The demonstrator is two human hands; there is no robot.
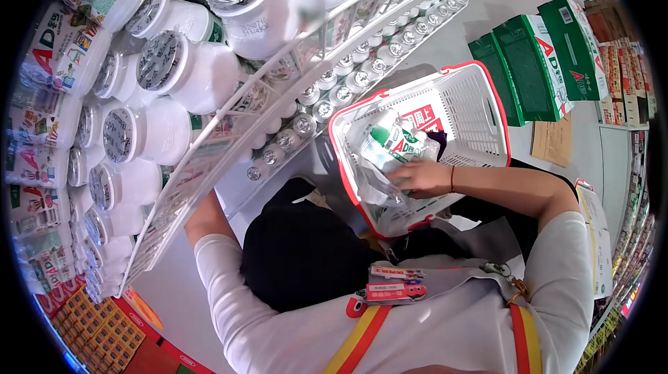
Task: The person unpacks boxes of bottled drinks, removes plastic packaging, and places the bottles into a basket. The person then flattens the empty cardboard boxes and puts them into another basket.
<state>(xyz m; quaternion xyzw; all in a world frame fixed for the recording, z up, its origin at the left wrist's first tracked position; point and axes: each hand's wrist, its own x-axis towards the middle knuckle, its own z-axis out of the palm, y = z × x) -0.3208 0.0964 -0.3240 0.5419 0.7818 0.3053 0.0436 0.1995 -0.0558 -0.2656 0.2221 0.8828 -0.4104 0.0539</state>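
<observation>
My right hand (423, 178) reaches into a white shopping basket (481, 120) with a red rim. Its fingers lie on clear plastic wrap beside a white package with green and red print (395, 143); whether they grip it cannot be made out. A red and white printed sheet (423, 118) and a dark item (438, 141) are also in the basket. On the left, my forearm (207, 217) runs up behind the white wire rack, which hides my left hand.
White bottles with foil lids (163, 61) fill the wire rack (209, 134). Rows of cans (341, 96) stand behind it. Green cartons (532, 61) stand right of the basket, near flat cardboard (552, 139). Stocked shelves (630, 82) line the far right.
</observation>
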